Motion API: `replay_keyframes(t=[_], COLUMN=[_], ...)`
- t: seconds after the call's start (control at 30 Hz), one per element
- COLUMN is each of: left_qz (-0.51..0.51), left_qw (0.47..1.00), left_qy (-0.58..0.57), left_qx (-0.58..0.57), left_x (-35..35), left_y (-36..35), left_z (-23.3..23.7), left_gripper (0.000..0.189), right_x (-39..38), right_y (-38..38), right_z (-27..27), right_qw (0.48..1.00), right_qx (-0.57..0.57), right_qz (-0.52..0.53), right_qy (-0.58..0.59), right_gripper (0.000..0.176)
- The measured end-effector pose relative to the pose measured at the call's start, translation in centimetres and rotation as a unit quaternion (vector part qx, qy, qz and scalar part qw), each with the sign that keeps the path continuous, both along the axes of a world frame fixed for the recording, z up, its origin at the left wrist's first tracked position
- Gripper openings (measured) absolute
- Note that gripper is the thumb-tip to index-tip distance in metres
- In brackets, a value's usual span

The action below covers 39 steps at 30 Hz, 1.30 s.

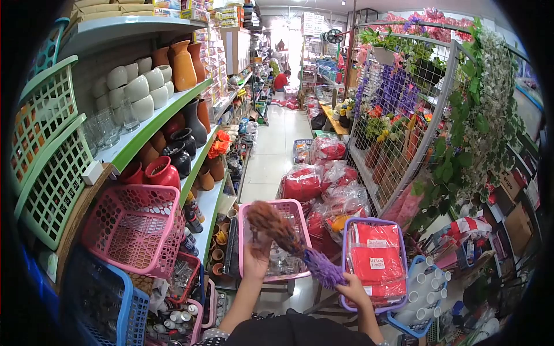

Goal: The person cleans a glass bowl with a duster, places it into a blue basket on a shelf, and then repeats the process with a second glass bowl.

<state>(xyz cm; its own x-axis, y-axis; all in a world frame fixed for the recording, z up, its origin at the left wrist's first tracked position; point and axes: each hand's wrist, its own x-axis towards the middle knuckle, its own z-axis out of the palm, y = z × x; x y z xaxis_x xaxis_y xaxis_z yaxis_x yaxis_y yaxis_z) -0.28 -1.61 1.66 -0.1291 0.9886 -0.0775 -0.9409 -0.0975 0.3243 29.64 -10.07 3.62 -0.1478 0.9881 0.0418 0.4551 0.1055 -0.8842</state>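
A long bundle [283, 233], brown and fuzzy at its upper left end and purple at its lower right end, is held slantwise over a pink basket [304, 210]. My left hand [255, 259] is under the brown end, its fingers partly hidden and blurred. At the purple end, my right hand [353, 288] has its fingers closed on the bundle. Clear-wrapped items lie inside the pink basket. Just right of my right hand is a purple basket [345, 242] holding red packets [376, 262] in clear plastic.
Shelves with vases [183, 66] and another pink basket [133, 230] line the left. Red bagged goods [303, 181] sit ahead, beside a wire rack [441, 86] with artificial flowers. A blue basket [416, 328] stands at right. A person in red [281, 81] is far down the aisle.
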Motion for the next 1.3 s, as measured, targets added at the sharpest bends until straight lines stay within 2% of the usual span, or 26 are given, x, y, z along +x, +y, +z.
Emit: replay_keyframes(t=[0.07, 0.17, 0.2, 0.27, 0.33, 0.37, 0.4, 0.47, 0.5, 0.53, 0.6, 0.67, 0.73, 0.8, 0.83, 0.87, 0.93, 0.97, 1.0, 1.07, 1.1, 1.13, 1.2, 1.23, 1.27, 1.3], left_qz=[-0.115, -0.097, -0.102, -0.115, -0.187, -0.113, -0.153, -0.195, -0.146, -0.143, -0.181, -0.166, -0.175, -0.160, -0.168, -0.168, -0.151, -0.159, -0.163, -0.187, -0.212, -0.212, -0.174, -0.194, -0.196, -0.208], left_qw=[0.964, 0.980, 0.986, 0.982, 0.954, 0.991, 0.984, 0.962, 0.974, 0.982, 0.953, 0.983, 0.980, 0.964, 0.967, 0.966, 0.986, 0.980, 0.979, 0.972, 0.960, 0.960, 0.975, 0.974, 0.973, 0.971], left_qy=[-0.233, -0.172, -0.133, -0.149, -0.226, -0.055, -0.074, -0.190, -0.133, -0.105, -0.216, -0.067, -0.076, -0.166, -0.175, -0.176, -0.072, -0.112, -0.113, -0.119, -0.175, -0.178, -0.063, -0.060, -0.059, -0.031], left_qx=[0.055, 0.020, 0.011, -0.025, -0.068, 0.041, 0.052, 0.018, -0.110, -0.067, -0.114, 0.026, 0.045, -0.130, -0.082, -0.086, -0.012, -0.044, -0.046, -0.075, -0.047, -0.044, -0.123, -0.104, -0.107, -0.110], left_x=[-0.8, 0.7, 1.2, 1.2, 0.6, 1.0, 1.1, 0.8, 0.9, 1.3, 0.6, 0.4, -0.5, -1.1, -1.1, -1.3, -1.7, -2.0, -2.3, -3.7, -4.9, -5.0, -5.6, -6.0, -6.3, -6.5], left_y=[0.5, -0.1, -0.3, 0.2, 1.1, 2.4, 0.7, 2.2, 2.2, 1.5, 2.4, 1.8, 2.6, 4.2, 4.2, 4.4, 5.5, 5.4, 5.9, 7.5, 8.4, 8.4, 7.7, 7.3, 7.3, 7.2], left_z=[-1.0, 2.7, 3.7, 2.7, 1.4, 0.0, 2.9, 0.1, 1.1, 2.6, 1.3, 1.2, 0.3, -1.1, -1.1, -1.7, -1.1, 0.7, 0.5, -1.1, -3.5, -2.7, -0.9, -0.7, -1.1, -1.4], left_gripper=[0.031, 0.033, 0.033, 0.034, 0.034, 0.037, 0.036, 0.045, 0.042, 0.035, 0.036, 0.035, 0.041, 0.045, 0.045, 0.045, 0.039, 0.039, 0.039, 0.035, 0.028, 0.028, 0.022, 0.025, 0.025, 0.028], right_x=[0.3, 0.2, -0.5, -0.6, -0.2, -0.3, -0.5, -1.1, -1.5, -1.9, -2.2, -2.5, -3.7, -4.6, -4.9, -5.1, -5.5, -6.2, -6.6, -6.9, -6.9, -7.3, -8.5, -8.5, -8.9, -9.6], right_y=[0.1, 1.2, 1.5, 1.7, 2.3, 2.5, 2.6, 2.7, 3.4, 3.8, 4.3, 4.5, 5.0, 6.1, 6.9, 7.2, 8.3, 8.3, 8.7, 10.3, 11.4, 12.1, 13.6, 14.5, 15.0, 15.6], right_z=[0.2, -0.5, 0.4, 0.3, -0.9, -0.8, 0.1, -0.1, -0.8, -1.3, -1.4, -0.6, -0.4, -1.4, -2.4, -2.9, -2.9, -1.8, -2.0, -3.8, -5.7, -5.5, -5.5, -6.5, -6.3, -6.1], right_qw=[0.999, 0.999, 0.998, 0.995, 0.993, 0.993, 0.987, 0.979, 0.981, 0.980, 0.984, 0.980, 0.983, 0.985, 0.987, 0.988, 0.980, 0.982, 0.982, 0.983, 0.985, 0.985, 0.991, 0.986, 0.987, 0.978], right_qx=[-0.029, 0.007, 0.038, 0.068, 0.079, 0.080, 0.106, 0.127, 0.145, 0.162, 0.149, 0.140, 0.115, 0.136, 0.146, 0.141, 0.161, 0.129, 0.127, 0.132, 0.125, 0.127, 0.086, 0.069, 0.067, 0.020], right_qz=[0.016, 0.026, -0.011, -0.051, 0.044, 0.044, 0.041, 0.038, -0.008, -0.054, -0.036, 0.089, 0.078, -0.026, -0.025, -0.026, 0.045, 0.050, 0.046, 0.011, 0.005, 0.006, -0.054, -0.051, -0.053, -0.036], right_qy=[-0.017, -0.042, -0.050, -0.057, -0.077, -0.076, -0.114, -0.153, -0.129, -0.103, -0.087, -0.106, -0.119, -0.105, -0.057, -0.057, -0.104, -0.130, -0.131, -0.126, -0.116, -0.119, -0.084, -0.141, -0.140, -0.202], right_gripper=[0.031, 0.032, 0.031, 0.031, 0.029, 0.029, 0.028, 0.027, 0.027, 0.027, 0.027, 0.028, 0.029, 0.028, 0.028, 0.028, 0.023, 0.022, 0.022, 0.023, 0.024, 0.024, 0.025, 0.029, 0.029, 0.033])
